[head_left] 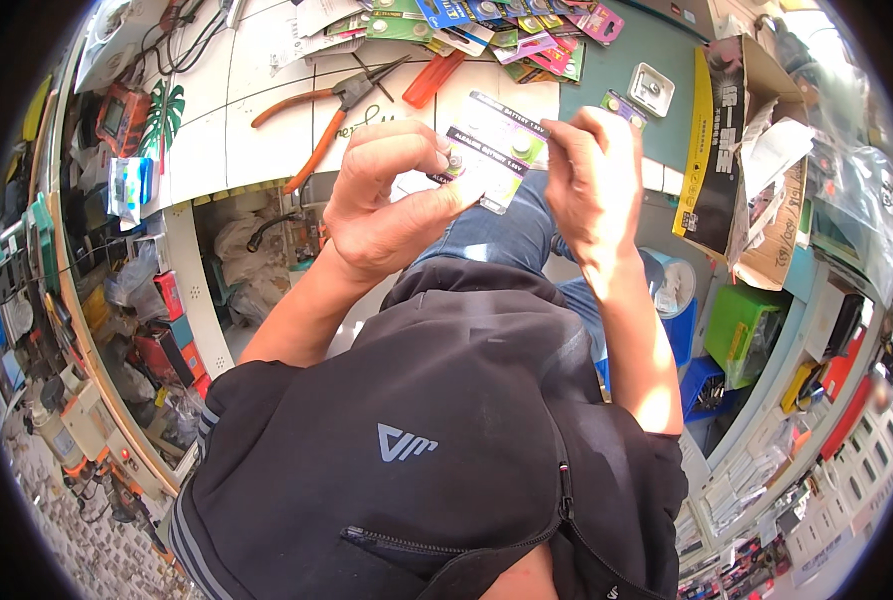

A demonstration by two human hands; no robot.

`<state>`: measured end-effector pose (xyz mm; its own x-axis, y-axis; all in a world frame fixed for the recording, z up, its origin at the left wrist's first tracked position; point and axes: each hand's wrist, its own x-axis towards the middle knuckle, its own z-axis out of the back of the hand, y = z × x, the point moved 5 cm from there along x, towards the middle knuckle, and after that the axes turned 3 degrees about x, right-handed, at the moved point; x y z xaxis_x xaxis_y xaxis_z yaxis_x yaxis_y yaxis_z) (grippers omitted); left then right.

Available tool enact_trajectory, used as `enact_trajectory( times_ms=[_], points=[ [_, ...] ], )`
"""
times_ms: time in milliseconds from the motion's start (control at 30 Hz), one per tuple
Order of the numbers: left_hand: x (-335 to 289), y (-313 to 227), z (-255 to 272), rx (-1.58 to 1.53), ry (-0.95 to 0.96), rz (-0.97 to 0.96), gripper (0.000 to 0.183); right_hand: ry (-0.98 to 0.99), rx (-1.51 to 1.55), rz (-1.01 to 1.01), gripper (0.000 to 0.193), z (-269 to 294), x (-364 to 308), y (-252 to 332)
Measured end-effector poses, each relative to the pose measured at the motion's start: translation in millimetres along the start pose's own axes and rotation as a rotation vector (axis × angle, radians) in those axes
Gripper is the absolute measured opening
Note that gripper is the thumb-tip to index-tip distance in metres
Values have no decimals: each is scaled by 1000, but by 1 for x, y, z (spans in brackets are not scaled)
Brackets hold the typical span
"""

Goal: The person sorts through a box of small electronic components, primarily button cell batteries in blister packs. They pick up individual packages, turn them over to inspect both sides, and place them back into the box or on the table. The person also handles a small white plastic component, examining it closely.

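Fingers (394,153) of left hand (376,195) and right hand (598,180), clamped on opposite edges of one button-cell card (496,152), upper centre of frame; orange-handled pliers (353,93) lying on desk (211,135), upper left.

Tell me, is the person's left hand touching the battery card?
Touching. The head view shows the left hand at the left side of the battery card, its thumb overlapping the card and gripping it there.

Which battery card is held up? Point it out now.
The white, black-banded card between the left hand and right hand; the other battery cards lie on the worktop.
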<state>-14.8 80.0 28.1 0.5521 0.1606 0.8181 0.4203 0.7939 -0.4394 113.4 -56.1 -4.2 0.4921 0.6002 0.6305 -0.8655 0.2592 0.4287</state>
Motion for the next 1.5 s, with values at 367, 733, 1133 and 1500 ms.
enact_trajectory(
  times_ms=[367,733,1133,1500],
  points=[
    [-3,-1,1,91,35,-28,28,122,-30,-23,32,-14,-6,0],
    [-1,-1,-14,-237,-69,213,28,38,763,-492,48,16,-2,22],
    [3,-17,-22,-148,52,111,31,-8,1095,-681,46,21,-15,21],
    [7,-16,-26,-228,5,37,32,-36,799,-429,45,33,-16,21]
  ],
)
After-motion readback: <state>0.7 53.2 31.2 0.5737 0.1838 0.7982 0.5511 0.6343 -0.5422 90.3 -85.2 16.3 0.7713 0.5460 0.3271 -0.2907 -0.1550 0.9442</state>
